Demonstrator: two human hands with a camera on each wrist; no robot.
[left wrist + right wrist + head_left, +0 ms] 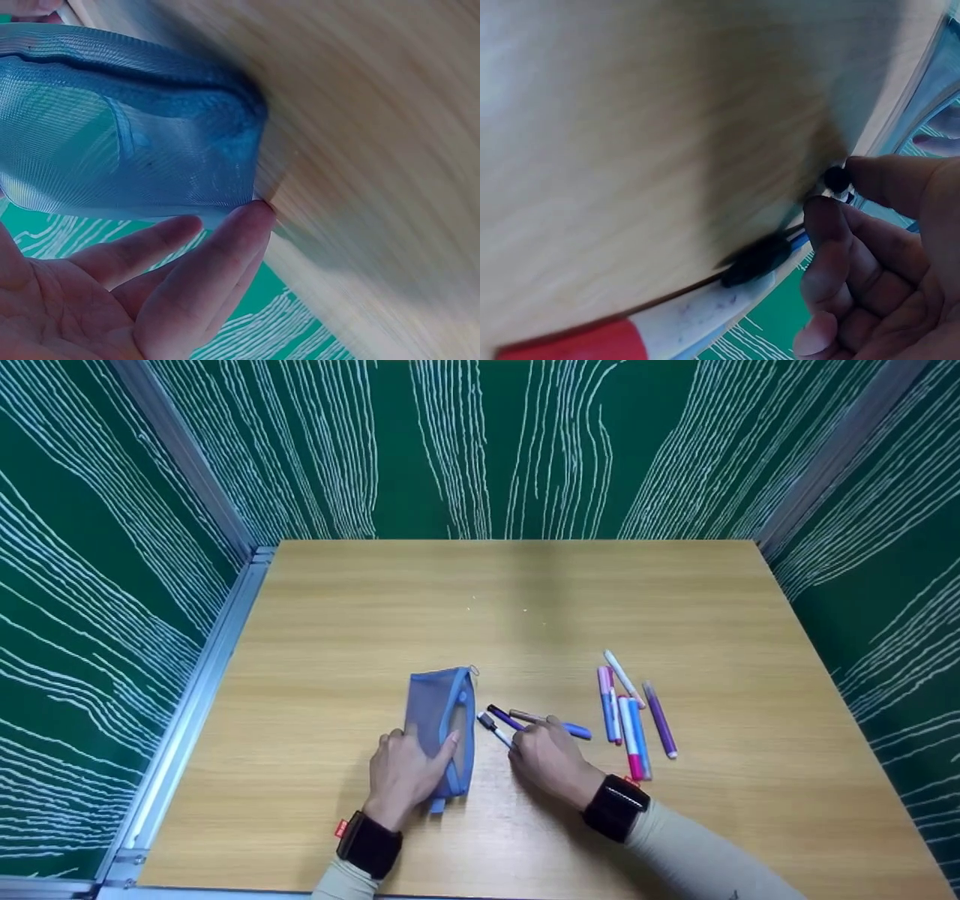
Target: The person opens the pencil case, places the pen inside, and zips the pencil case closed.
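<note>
A blue mesh pencil case (431,701) with its zip side parted lies on the table. My left hand (405,774) holds it, fingers along its left side and thumb over the opening; in the left wrist view, fingertips touch the edge of the mesh. Right of the case, my right hand (553,757) pinches a white marker with a black cap (487,721) between thumb and forefinger. Its round black end (837,178) shows between the fingertips in the right wrist view. Beside that hand lie a dark purple pen (504,716) and a blue pen (577,730), partly hidden.
Farther right on the wooden table (360,607) lies a loose group of several markers, among them a pink-and-white marker (630,735) and a purple marker (660,720). Green panels (405,450) with white lines wall in the back and sides.
</note>
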